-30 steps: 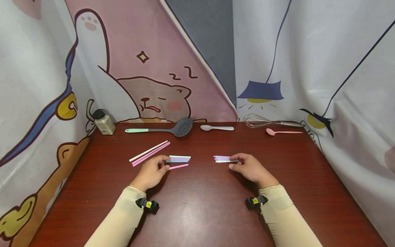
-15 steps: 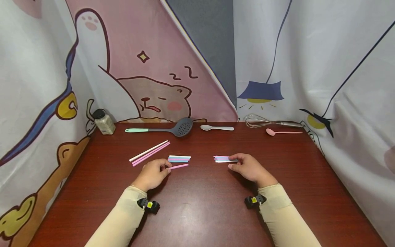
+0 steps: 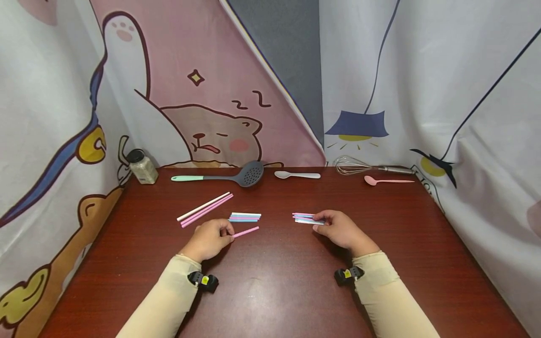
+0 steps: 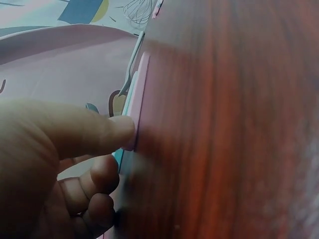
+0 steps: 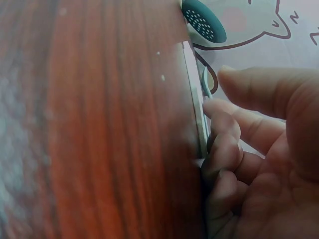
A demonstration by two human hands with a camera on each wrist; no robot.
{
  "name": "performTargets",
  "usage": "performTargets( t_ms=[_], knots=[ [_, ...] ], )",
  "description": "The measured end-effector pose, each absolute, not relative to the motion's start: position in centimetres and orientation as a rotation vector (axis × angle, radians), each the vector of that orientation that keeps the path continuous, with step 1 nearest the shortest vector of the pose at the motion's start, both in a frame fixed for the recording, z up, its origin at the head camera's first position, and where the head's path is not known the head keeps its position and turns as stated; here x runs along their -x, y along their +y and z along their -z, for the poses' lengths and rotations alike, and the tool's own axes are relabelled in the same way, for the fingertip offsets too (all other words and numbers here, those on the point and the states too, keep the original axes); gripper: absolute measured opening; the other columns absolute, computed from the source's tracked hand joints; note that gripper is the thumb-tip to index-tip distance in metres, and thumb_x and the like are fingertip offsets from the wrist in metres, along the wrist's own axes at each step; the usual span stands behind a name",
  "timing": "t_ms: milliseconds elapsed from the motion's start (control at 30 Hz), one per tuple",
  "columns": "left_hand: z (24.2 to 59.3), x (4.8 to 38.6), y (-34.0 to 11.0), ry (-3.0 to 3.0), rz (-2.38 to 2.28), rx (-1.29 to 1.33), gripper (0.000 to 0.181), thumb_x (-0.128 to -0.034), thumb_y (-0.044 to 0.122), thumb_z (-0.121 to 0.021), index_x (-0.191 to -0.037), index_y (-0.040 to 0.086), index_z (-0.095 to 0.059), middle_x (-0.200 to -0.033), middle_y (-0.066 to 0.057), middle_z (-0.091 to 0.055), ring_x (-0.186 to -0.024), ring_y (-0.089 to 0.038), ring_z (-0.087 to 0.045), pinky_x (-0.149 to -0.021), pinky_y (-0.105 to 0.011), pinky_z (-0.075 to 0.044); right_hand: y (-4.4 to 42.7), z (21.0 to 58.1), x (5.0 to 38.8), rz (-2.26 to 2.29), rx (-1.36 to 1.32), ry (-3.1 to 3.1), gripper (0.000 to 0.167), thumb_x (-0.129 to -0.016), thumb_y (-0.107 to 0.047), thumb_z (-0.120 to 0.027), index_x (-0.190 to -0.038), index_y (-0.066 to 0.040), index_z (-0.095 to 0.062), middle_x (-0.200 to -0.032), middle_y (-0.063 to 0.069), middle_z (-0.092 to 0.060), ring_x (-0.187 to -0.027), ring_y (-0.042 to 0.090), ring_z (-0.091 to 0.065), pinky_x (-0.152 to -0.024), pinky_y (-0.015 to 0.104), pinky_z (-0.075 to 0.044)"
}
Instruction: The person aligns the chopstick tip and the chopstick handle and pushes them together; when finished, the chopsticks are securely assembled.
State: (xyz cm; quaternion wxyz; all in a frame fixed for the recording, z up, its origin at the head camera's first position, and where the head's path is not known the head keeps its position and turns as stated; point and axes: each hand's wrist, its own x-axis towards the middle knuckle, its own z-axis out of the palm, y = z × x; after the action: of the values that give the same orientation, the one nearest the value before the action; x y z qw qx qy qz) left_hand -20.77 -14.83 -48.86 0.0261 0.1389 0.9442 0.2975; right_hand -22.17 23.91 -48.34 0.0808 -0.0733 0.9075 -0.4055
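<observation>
While the left hand (image 3: pixel 209 239) pinches one end of a short pink stick (image 3: pixel 246 232) between thumb and index finger, that stick points away from the fingertips between two and three o'clock. Level with it, the right hand (image 3: pixel 343 232) grips nothing, its thumb apart and its fingers touching one end of a bunch of sticks (image 3: pixel 304 217), which lies between nine and ten o'clock from it. Just beyond the pink stick, at the left hand's two o'clock, lies a second bunch (image 3: pixel 246 218) in white, blue and pink. Three longer sticks (image 3: pixel 206 210) lie at that hand's twelve o'clock. Farther, a skimmer (image 3: pixel 230 178) lies near twelve and a grey spoon (image 3: pixel 301 175) near two.
</observation>
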Motion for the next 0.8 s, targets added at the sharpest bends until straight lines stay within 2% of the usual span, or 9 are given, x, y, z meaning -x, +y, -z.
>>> performTargets(
  t_ms=[167, 367, 533, 800],
  knots=[
    [48.89, 20.78, -14.89, 2.915, -0.917, -0.428, 0.016, -0.089, 0.014, -0.078, -0.081, 0.023, -0.067, -0.072, 0.009, -0.055, -0.069, -0.008, -0.052, -0.077, -0.041, -0.037, 23.87, 48.35, 22.11, 1.213, 0.212, 2.706, 0.013, -0.09, -0.007, -0.076, -0.102, -0.004, -0.075, -0.07, -0.001, -0.054, -0.064, 0.015, -0.049, -0.056, 0.027, -0.038],
    [48.91, 20.8, -14.95, 2.904, -0.935, -0.436, 0.017, -0.089, 0.013, -0.077, -0.08, 0.024, -0.067, -0.072, 0.008, -0.055, -0.069, -0.008, -0.052, -0.078, -0.042, -0.036, 23.75, 48.51, 22.17, 1.165, 0.218, 2.724, 0.01, -0.084, -0.003, -0.077, -0.093, -0.005, -0.073, -0.067, -0.002, -0.054, -0.061, 0.014, -0.049, -0.053, 0.027, -0.038],
    [48.93, 20.85, -15.06, 2.897, -0.941, -0.449, 0.018, -0.0881, 0.013, -0.076, -0.079, 0.024, -0.067, -0.071, 0.009, -0.054, -0.068, -0.008, -0.052, -0.079, -0.043, -0.037, 23.52, 48.22, 22.03, 1.127, 0.208, 2.743, 0.01, -0.082, 0.0, -0.077, -0.089, -0.005, -0.072, -0.064, -0.003, -0.052, -0.059, 0.014, -0.047, -0.053, 0.027, -0.037],
    [48.94, 20.9, -15.22, 2.887, -0.931, -0.461, 0.019, -0.0878, 0.012, -0.078, -0.078, 0.023, -0.066, -0.071, 0.008, -0.054, -0.068, -0.008, -0.051, -0.078, -0.042, -0.036, 23.58, 47.7, 21.87, 1.055, 0.152, 2.77, 0.006, -0.086, 0.001, -0.074, -0.087, -0.004, -0.07, -0.064, -0.001, -0.051, -0.061, 0.015, -0.047, -0.056, 0.029, -0.037]
  ],
)
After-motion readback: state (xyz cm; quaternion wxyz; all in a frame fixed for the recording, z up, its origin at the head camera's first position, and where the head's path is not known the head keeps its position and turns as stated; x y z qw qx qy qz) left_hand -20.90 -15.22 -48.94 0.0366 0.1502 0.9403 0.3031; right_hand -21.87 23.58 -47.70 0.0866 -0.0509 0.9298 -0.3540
